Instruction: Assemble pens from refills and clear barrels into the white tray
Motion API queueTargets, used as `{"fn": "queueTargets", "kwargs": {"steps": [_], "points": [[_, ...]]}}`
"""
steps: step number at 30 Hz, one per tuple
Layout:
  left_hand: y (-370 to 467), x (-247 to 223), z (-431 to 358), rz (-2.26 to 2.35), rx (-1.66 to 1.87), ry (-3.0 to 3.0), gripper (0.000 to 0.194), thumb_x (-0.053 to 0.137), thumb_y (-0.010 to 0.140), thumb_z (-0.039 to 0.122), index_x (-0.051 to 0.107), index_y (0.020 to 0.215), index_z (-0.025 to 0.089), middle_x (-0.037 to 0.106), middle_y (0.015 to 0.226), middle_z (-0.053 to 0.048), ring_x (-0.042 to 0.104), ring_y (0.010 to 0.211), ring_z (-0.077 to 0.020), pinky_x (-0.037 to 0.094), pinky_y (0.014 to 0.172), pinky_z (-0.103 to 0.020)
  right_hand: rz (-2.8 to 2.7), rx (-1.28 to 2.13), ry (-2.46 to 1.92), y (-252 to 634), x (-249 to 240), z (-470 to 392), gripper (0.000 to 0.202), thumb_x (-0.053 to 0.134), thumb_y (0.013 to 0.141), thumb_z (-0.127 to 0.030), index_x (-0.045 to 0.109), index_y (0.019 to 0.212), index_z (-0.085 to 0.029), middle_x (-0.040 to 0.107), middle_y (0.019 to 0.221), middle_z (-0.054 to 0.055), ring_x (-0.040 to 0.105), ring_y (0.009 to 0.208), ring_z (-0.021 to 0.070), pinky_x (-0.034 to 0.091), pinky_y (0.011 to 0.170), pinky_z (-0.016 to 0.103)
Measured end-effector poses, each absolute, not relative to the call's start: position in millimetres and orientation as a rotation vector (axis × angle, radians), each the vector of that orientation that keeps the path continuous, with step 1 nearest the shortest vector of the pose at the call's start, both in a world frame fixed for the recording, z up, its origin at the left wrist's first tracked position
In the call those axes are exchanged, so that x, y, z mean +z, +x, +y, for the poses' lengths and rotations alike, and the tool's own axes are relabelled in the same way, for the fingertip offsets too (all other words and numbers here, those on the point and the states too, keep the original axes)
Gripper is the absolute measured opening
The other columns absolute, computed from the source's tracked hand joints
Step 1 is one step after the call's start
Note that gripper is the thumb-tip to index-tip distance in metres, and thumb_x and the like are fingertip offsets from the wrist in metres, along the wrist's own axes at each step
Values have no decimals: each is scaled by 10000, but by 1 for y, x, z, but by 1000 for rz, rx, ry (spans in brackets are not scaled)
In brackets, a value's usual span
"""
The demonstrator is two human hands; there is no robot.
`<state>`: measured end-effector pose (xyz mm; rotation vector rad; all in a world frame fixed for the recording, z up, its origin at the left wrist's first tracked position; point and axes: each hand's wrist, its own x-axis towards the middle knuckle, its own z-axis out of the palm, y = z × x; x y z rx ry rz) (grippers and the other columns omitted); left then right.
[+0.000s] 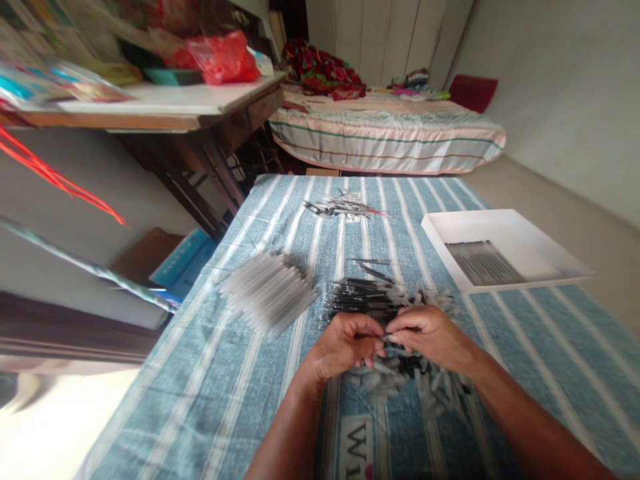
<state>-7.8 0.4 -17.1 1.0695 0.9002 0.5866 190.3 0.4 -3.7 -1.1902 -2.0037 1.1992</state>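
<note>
Two bare hands meet fingertip to fingertip low over the near part of the counter that I am watching. The left hand is drawn into a narrow pinch, and the right hand pinches narrowly from the opposite side; between them they hold one small part, mostly hidden by the fingers, so I cannot tell its shape. I judge the step in hand to be fine fingertip work on this single piece, and the next move calls for a light, steady pinch with the two hands kept in line. Around and below the hands lie short pale pieces, mixed with some dark ones, too jumbled for me to count. Just beyond the fingers is one pile of dark sticks, packed too closely to number, with about two lying loose past its far edge. To the left sits one stack of translucent tubes, blurred and uncountable. At the right, one open white box holds one row of slim grey sticks, roughly a dozen. Toward the far end rests one small heap of thin rods; past the counter stands one bed.
</note>
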Motion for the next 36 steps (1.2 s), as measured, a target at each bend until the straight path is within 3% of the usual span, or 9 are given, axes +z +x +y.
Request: {"fn": "queueTargets", "kwargs": {"steps": [10, 16, 19, 23, 28, 33, 36], "points": [[-6, -18, 1, 926, 597, 1072, 119, 641, 631, 134, 647, 750, 130, 683, 634, -5, 544, 442, -68, 305, 391, -152, -2086, 1095, -1281, 187, -1, 0, 282, 505, 850, -297, 666, 671, -150, 542, 509, -25, 469, 457, 85, 355, 458, 184], [-6, -15, 1, 935, 605, 1068, 135, 633, 637, 136, 642, 771, 126, 680, 639, -9, 541, 444, -73, 319, 395, -160, -1921, 1216, -1309, 192, -4, 0, 217, 583, 786, -294, 644, 937, -151, 597, 641, -22, 517, 534, 98, 402, 514, 196], [-7, -15, 1, 942, 601, 1080, 135, 636, 637, 144, 644, 771, 127, 679, 641, -10, 543, 450, -74, 316, 398, -162, -1945, 1265, -1299, 191, -3, 0, 130, 558, 794, -269, 625, 789, -158, 550, 578, -37, 505, 510, 93, 391, 503, 190], [-7, -17, 1, 929, 605, 1077, 129, 623, 628, 146, 637, 755, 132, 671, 640, -2, 539, 449, -70, 310, 399, -162, -2010, 1214, -1349, 188, -4, -1, 328, 499, 844, -347, 533, 574, -162, 438, 471, -48, 423, 447, 78, 315, 436, 183], [-7, -18, 1, 935, 587, 1078, 153, 662, 629, 182, 651, 772, 130, 666, 633, -4, 528, 457, -74, 302, 406, -170, -1878, 1356, -1331, 189, -6, -1, 153, 565, 790, -318, 582, 779, -167, 518, 584, -41, 447, 494, 82, 350, 461, 178], [-7, -16, 1, 933, 587, 1080, 145, 670, 625, 189, 652, 758, 134, 671, 647, -5, 529, 458, -74, 305, 408, -172, -1981, 1297, -1373, 187, -2, -2, 332, 481, 849, -369, 500, 580, -174, 450, 480, -43, 427, 446, 78, 310, 432, 182], [-7, -14, 1, 939, 593, 1096, 134, 675, 630, 196, 664, 748, 133, 643, 597, 9, 521, 456, -72, 307, 411, -170, -1961, 1284, -1369, 186, -2, -2, 242, 534, 812, -357, 553, 659, -170, 474, 513, -47, 446, 455, 79, 316, 437, 181]]}}
